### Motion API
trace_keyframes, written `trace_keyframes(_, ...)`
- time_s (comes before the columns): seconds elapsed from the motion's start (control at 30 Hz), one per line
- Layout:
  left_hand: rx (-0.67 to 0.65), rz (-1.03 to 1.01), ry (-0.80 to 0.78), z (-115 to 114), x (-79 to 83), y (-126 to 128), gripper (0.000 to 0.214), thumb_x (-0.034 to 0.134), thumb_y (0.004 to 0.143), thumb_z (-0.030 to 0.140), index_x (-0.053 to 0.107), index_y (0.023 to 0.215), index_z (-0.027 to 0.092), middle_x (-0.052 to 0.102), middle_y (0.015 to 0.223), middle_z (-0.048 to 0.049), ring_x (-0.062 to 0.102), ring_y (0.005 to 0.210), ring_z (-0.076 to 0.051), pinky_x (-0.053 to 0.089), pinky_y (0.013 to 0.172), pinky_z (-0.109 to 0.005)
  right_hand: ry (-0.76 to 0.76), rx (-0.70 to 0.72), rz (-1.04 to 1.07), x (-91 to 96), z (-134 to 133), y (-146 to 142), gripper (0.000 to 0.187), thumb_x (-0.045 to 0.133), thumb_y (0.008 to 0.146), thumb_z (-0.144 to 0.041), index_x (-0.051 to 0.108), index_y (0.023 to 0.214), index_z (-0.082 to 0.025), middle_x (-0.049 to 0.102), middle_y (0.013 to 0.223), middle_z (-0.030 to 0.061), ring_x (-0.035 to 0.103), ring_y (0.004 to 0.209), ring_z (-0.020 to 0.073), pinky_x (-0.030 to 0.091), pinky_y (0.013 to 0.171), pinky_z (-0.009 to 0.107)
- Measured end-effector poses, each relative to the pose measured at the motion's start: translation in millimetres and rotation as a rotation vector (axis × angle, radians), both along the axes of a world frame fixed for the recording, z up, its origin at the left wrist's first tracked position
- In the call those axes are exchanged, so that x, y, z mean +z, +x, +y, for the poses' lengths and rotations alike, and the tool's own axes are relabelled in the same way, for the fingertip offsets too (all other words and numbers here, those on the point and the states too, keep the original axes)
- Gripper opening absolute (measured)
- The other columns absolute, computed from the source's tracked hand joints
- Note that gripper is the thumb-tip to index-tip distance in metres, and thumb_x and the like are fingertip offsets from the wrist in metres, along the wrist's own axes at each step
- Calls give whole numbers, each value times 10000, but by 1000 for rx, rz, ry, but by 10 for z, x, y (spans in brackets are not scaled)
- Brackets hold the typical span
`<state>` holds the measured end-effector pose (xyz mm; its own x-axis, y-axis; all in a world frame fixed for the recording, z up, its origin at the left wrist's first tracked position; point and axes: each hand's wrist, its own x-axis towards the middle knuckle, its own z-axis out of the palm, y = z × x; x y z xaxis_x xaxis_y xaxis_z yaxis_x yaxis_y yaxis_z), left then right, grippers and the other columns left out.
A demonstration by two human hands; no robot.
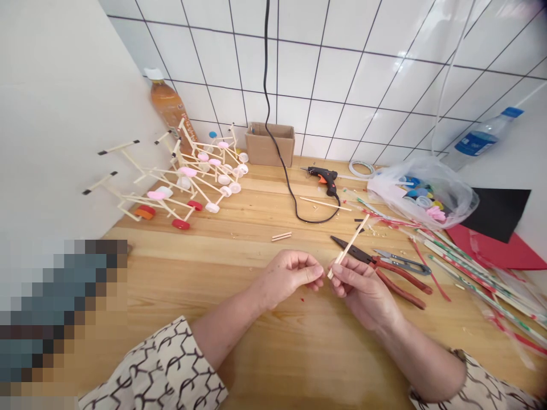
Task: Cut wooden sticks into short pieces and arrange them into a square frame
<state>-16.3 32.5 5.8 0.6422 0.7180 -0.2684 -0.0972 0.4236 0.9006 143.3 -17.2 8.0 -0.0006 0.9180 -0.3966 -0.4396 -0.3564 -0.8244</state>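
My right hand pinches a thin wooden stick, which slants up and away to the right; a shorter piece seems to lie along its lower end. Close by on the left, my left hand has its thumb and forefinger pressed together, and anything between them is too small to make out. The two hands are slightly apart. Just beyond them lie two short sticks side by side. Red-handled pliers rest behind my right hand, with small thread snips alongside.
Several stick frames with bottle-cap wheels stand at the left, before a drink bottle. At the back are a cardboard box, a glue gun with a black cord and a tape roll. A bag of caps and wrapped sticks lie right.
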Motion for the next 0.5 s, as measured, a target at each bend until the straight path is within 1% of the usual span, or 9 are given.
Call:
trace_keyframes(0.17,7,23,-14,-2,-3,0,213,709,646,298,614,663,108,623,608,-13,548,557,-91,434,595,-236,-24,-14,-9,5,3,-11,182,787,610,-269,654,618,-145,580,509,-19,452,436,50,322,429,174)
trace_keyframes(0.3,10,32,-21,-5,8,-3,215,711,632,294,598,638,111,609,585,-5,528,538,-86,422,575,-235,-37,1,-13,19,8,-28,196,791,598,-273,646,595,-141,577,497,-18,454,426,47,325,424,171)
trace_keyframes(0.5,86,46,-20,1,24,-5,275,761,560,304,549,571,130,535,491,36,452,477,-68,341,492,-211,-19,46,-79,22,-4,-45,195,782,608,-300,665,627,-145,583,496,-13,455,429,52,338,425,175)
